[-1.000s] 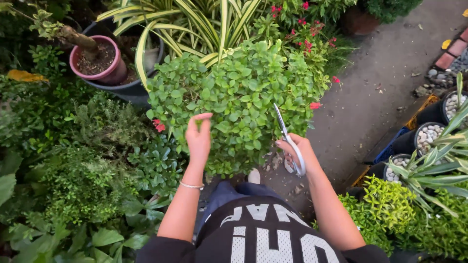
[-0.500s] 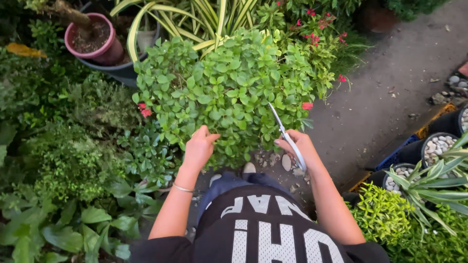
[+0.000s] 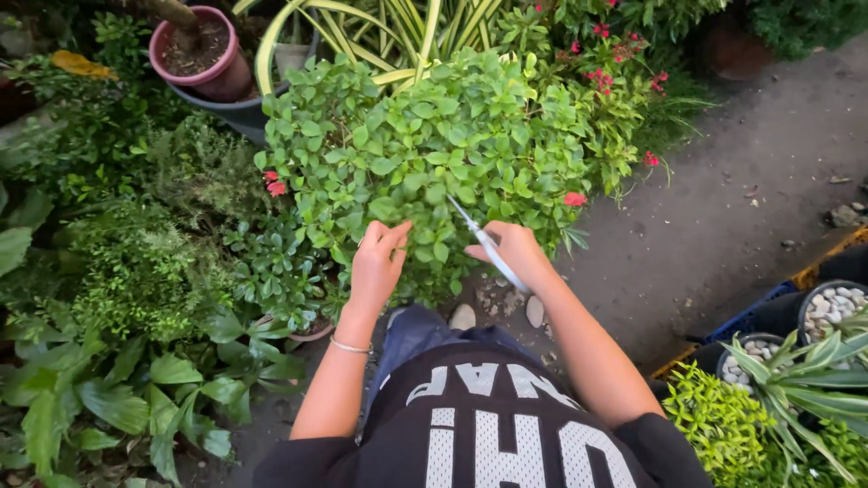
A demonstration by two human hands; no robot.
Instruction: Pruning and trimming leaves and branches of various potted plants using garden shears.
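The left hand (image 3: 376, 262) pinches leaves on the near side of the round green bush (image 3: 425, 154). The right hand (image 3: 515, 253) grips scissors (image 3: 484, 242), blades pointing into it.

Scissors (image 3: 491, 247) blade tips lost in bush (image 3: 425, 154) leaves; pink pot (image 3: 201, 50) cut by top edge.

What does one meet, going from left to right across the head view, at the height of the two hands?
Dense low green plants → left hand at the round-leaved bush → scissors → right hand → grey paved path → pot of white pebbles.
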